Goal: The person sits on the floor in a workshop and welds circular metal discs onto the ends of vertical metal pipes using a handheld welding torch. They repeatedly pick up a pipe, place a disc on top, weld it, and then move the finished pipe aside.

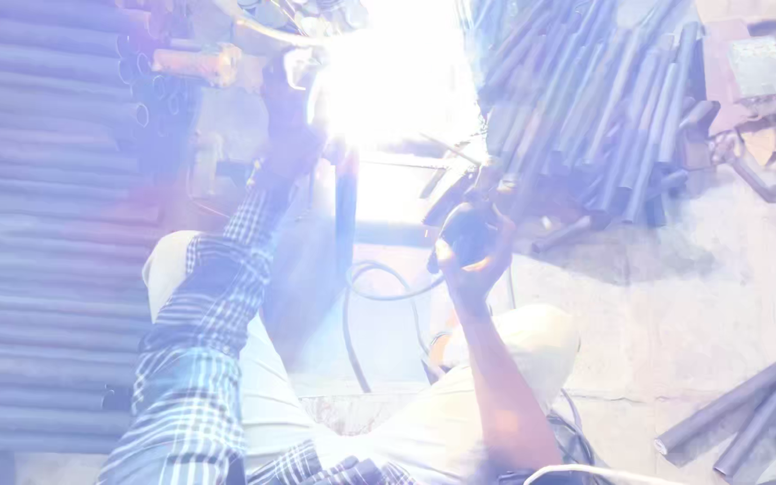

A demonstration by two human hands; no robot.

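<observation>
A white welding glare [388, 81] fills the top middle and washes out everything around it. My right hand [471, 256] is closed around a dark welding holder [464, 229], from which a thin rod [451, 153] points up toward the glare. A black cable [379, 292] loops down from the holder between my knees. My left hand [287, 135], at the end of a plaid sleeve [199, 332], reaches up to the left edge of the glare beside a rusty pipe end [195, 65]. The glare hides what its fingers touch.
Long metal pipes [38, 224] lie stacked along the whole left side. A heap of shorter pipes [586, 108] leans at the upper right. A few loose pipes [747, 404] lie on the concrete floor [675, 296] at the lower right.
</observation>
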